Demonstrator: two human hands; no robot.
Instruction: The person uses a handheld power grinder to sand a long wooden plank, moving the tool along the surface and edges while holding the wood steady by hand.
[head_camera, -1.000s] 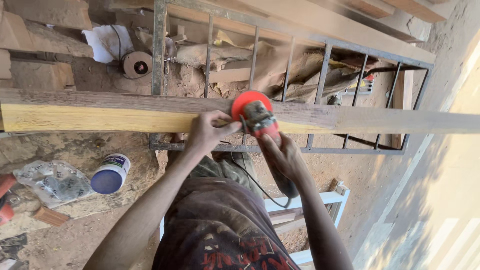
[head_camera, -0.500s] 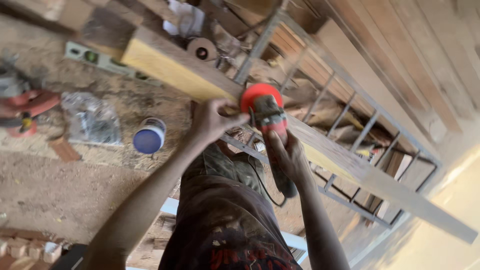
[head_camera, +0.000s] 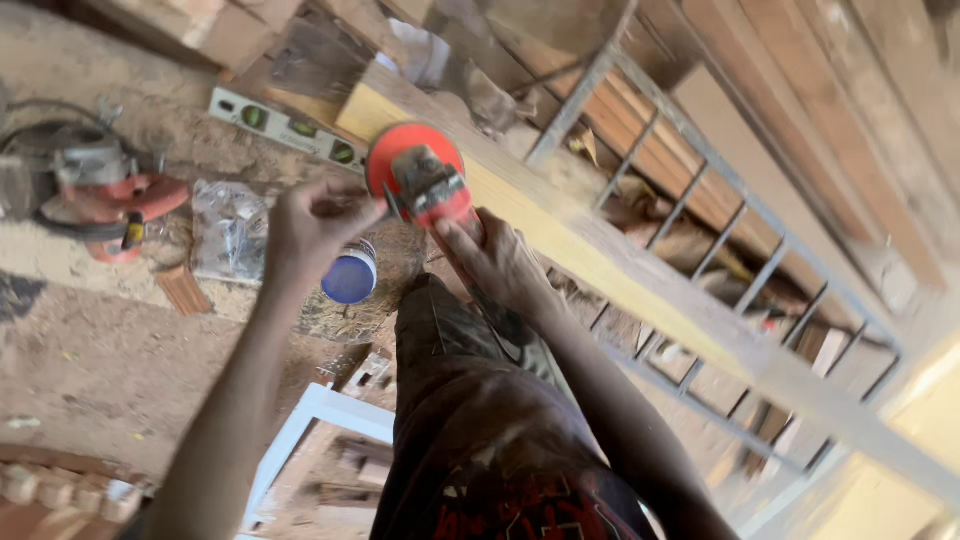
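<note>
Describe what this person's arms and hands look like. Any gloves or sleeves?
Both arms are bare as far up as the picture shows: no sleeves in sight, no gloves, no watch or rings visible. The left hand and right hand are bare too. Between the arms is a dark brown shirt, stained pale in patches, with a red print.

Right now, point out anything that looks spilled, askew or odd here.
Sawdust covers the ground. A red power tool, a spirit level and a blue-lidded tub lie loose in it. Nothing looks broken.
</note>
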